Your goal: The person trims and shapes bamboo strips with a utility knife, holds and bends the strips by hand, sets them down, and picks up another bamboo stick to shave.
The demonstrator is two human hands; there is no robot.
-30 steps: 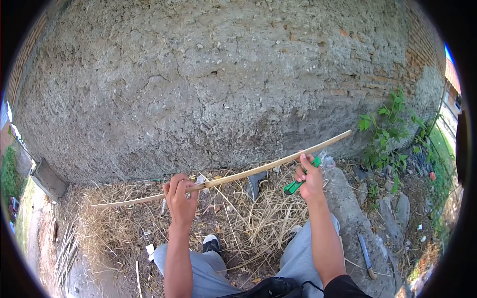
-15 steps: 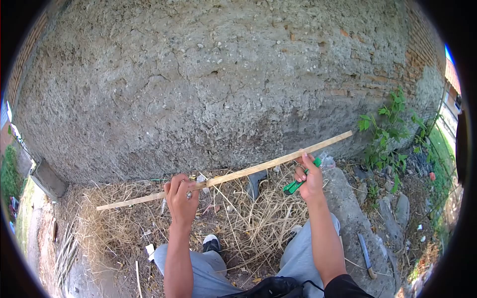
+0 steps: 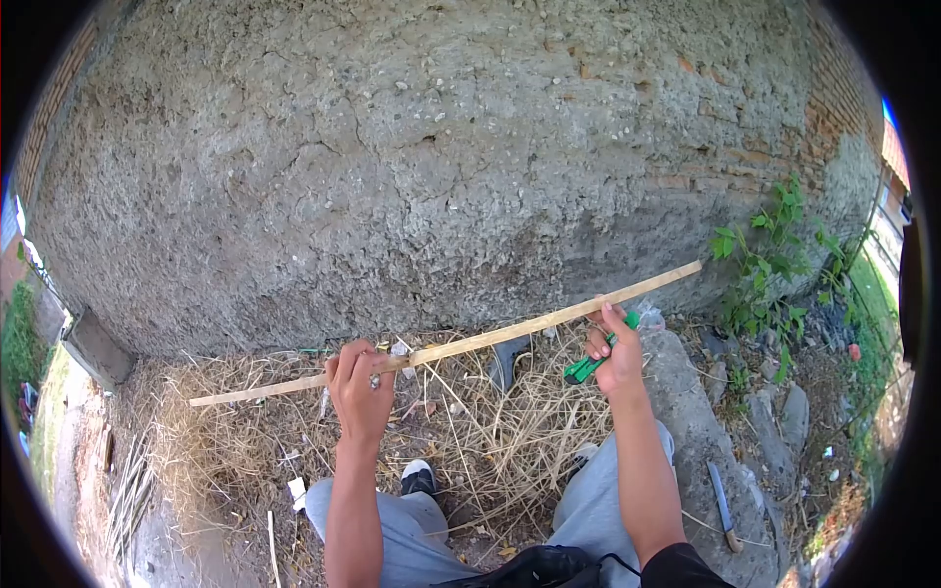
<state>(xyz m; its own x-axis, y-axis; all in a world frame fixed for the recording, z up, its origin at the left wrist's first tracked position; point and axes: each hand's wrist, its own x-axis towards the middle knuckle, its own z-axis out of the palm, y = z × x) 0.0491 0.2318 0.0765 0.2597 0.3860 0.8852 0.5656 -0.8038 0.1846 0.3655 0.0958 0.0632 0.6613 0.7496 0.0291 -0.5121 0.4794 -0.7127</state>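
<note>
From the person's head, one wide view looks forward and down, wall (image 3: 441, 176) filling the upper frame, legs (image 3: 608, 500) bottom centre.

This is an outdoor spot, a strip of ground at the foot of an old building wall (image 3: 392, 196). Its rough, cracked grey surface fills the upper half of the frame, with bare bricks (image 3: 676, 183) showing at the upper right. Across the lower middle, dry straw-like litter (image 3: 524, 421) covers bare earth, beside a rough stone ledge (image 3: 686, 402) at the lower right. A leafy green plant (image 3: 769, 260) grows against the wall at right. Grass (image 3: 867, 284) and a reddish roof (image 3: 893, 149) (with a sliver of blue sky) show at the right edge.
</note>
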